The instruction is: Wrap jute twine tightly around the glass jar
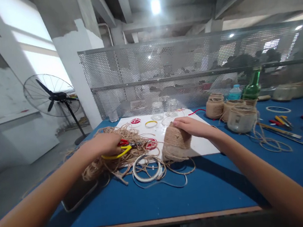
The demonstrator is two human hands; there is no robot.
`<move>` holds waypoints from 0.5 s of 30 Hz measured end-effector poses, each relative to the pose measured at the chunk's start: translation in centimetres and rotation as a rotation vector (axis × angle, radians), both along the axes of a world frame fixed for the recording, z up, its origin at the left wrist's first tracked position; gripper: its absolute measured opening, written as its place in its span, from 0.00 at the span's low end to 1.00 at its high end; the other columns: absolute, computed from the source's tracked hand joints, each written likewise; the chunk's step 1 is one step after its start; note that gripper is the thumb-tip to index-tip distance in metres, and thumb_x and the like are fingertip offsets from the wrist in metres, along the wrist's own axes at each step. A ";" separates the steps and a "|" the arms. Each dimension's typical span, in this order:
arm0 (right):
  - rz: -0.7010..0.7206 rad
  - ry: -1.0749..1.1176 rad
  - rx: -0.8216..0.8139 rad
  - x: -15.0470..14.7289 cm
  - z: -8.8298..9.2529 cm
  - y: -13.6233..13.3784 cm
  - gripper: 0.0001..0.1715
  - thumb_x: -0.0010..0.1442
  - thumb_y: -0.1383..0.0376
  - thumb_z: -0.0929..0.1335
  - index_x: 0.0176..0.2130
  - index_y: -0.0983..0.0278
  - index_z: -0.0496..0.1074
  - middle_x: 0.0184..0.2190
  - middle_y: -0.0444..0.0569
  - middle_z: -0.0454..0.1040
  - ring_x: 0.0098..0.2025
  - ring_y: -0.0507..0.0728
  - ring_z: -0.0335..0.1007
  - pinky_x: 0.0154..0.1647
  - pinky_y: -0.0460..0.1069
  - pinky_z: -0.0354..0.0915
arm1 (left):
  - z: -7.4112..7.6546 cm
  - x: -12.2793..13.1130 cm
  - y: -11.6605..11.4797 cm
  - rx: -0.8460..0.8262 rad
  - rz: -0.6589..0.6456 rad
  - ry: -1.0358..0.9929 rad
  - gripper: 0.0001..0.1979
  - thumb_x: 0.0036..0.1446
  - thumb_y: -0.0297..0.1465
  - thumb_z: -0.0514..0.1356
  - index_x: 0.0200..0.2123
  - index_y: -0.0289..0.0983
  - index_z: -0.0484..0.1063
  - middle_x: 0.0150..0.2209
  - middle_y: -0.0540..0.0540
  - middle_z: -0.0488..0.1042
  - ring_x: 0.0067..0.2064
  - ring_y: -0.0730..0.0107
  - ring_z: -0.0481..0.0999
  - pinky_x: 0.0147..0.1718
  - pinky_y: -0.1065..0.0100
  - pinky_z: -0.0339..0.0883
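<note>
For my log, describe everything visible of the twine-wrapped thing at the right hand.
The twine-wrapped thing is brown and rough-looking, narrower at the top, paler low down. It seems tilted, at the front part of the white sheet. The right hand touches its top; loose twine lies by its base.

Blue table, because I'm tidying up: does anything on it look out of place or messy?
Yes: the twine under the left hand lies in a loose tangle, strands straggling over the white sheet, unlike that wound round the jars.
</note>
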State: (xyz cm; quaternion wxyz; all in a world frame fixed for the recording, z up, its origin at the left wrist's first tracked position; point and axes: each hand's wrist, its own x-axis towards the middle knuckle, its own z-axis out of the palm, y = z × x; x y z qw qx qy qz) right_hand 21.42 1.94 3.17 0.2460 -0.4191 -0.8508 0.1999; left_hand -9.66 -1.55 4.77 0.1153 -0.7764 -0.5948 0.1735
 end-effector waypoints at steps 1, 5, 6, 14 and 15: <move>0.001 0.001 0.000 0.0 -0.1 0.1 0.19 0.61 0.54 0.55 0.28 0.62 0.63 0.34 0.49 0.70 0.37 0.55 0.64 0.40 0.50 0.59 | 0.5 -0.4 -0.1 0.019 -0.004 0.009 0.15 0.47 0.39 0.53 0.35 0.36 0.70 0.34 0.40 0.74 0.32 0.59 0.72 0.27 0.66 0.60; -0.001 0.004 -0.010 0.1 -0.2 0.2 0.19 0.60 0.53 0.55 0.29 0.62 0.64 0.34 0.49 0.70 0.37 0.56 0.64 0.40 0.50 0.59 | 2.8 -2.0 -0.7 0.133 -0.043 0.086 0.13 0.45 0.34 0.56 0.36 0.37 0.68 0.31 0.44 0.74 0.29 0.63 0.69 0.33 0.63 0.59; -0.003 0.005 -0.015 0.1 -0.1 0.2 0.20 0.60 0.53 0.55 0.29 0.62 0.64 0.34 0.49 0.70 0.37 0.56 0.64 0.40 0.50 0.60 | 3.4 -2.4 -0.9 0.180 -0.056 0.096 0.11 0.46 0.31 0.55 0.35 0.37 0.68 0.31 0.45 0.74 0.29 0.65 0.68 0.34 0.63 0.58; 0.006 0.020 -0.038 -0.2 0.2 -0.2 0.20 0.60 0.53 0.55 0.28 0.63 0.63 0.33 0.49 0.70 0.36 0.55 0.64 0.38 0.50 0.59 | 5.6 -4.0 -2.1 0.093 -0.016 0.074 0.09 0.45 0.29 0.58 0.33 0.38 0.68 0.26 0.52 0.72 0.24 0.74 0.63 0.32 0.70 0.54; 0.005 0.022 -0.037 -0.1 0.2 -0.2 0.20 0.60 0.53 0.55 0.28 0.63 0.63 0.34 0.49 0.70 0.36 0.55 0.64 0.38 0.50 0.59 | 5.5 -4.1 -2.1 0.101 -0.015 0.091 0.08 0.46 0.31 0.59 0.33 0.38 0.68 0.26 0.52 0.72 0.24 0.74 0.62 0.32 0.70 0.54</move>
